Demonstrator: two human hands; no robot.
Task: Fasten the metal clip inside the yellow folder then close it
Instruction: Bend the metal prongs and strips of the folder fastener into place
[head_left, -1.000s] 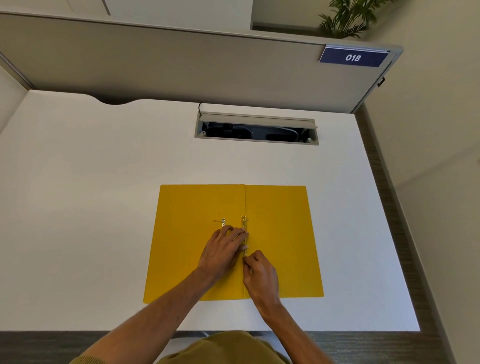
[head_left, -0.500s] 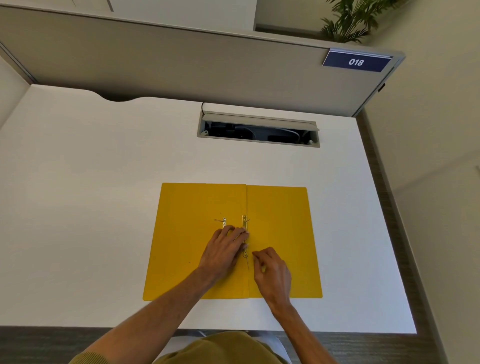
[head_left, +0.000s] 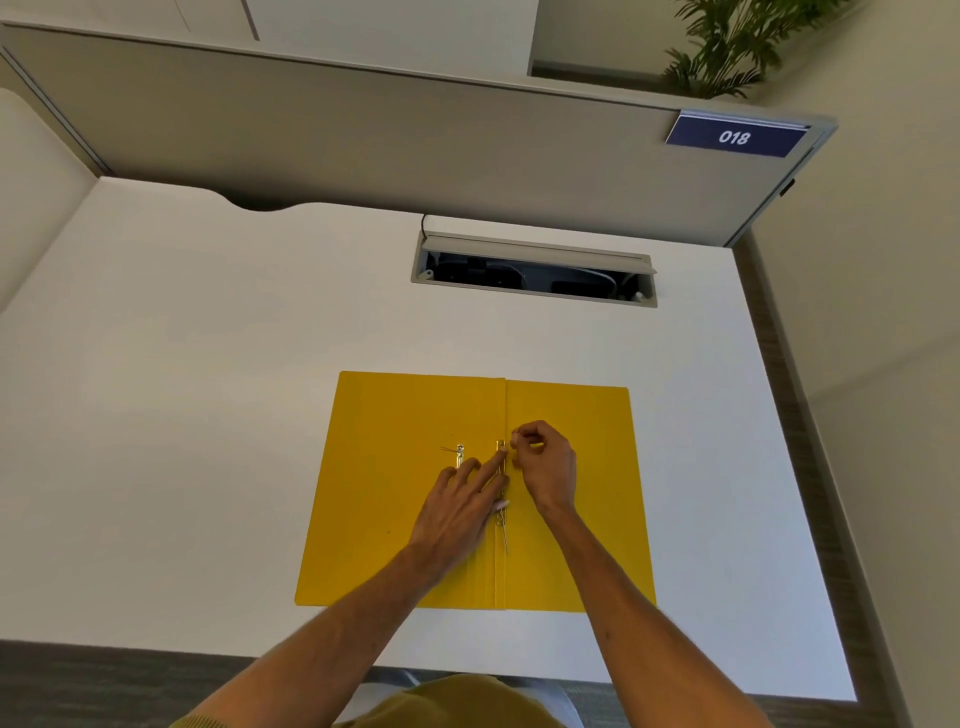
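Yellow folder (head_left: 415, 493) lies open and flat on the white desk (head_left: 208, 389), near the front edge, roughly midway between the left and right edges. Both covers are spread; the spine fold runs front to back through the middle.

Metal clip (head_left: 501, 462): a thin brass-coloured strip sits along the spine fold. A second small metal piece (head_left: 460, 453) lies just left of it on the left cover, with thin prongs sticking out. A loose prong end shows at the fold, nearer the front edge.

Left hand (head_left: 460, 506): flat on the left cover, fingers spread apart, index tip pressed on the strip. It steadies rather than grips.

Right hand (head_left: 543, 465): fingers curled together, thumb and forefinger pinched at the far end of the strip. Whether they clamp a prong or only press on it, I cannot tell; too small.

Progress, as a judgement: fastening is under way but not finished. Prongs look unbent, the second piece is not seated. Closing the folder is not yet begun.

Elsewhere: an open cable tray (head_left: 535, 270) toward the back edge, well apart from the folder.
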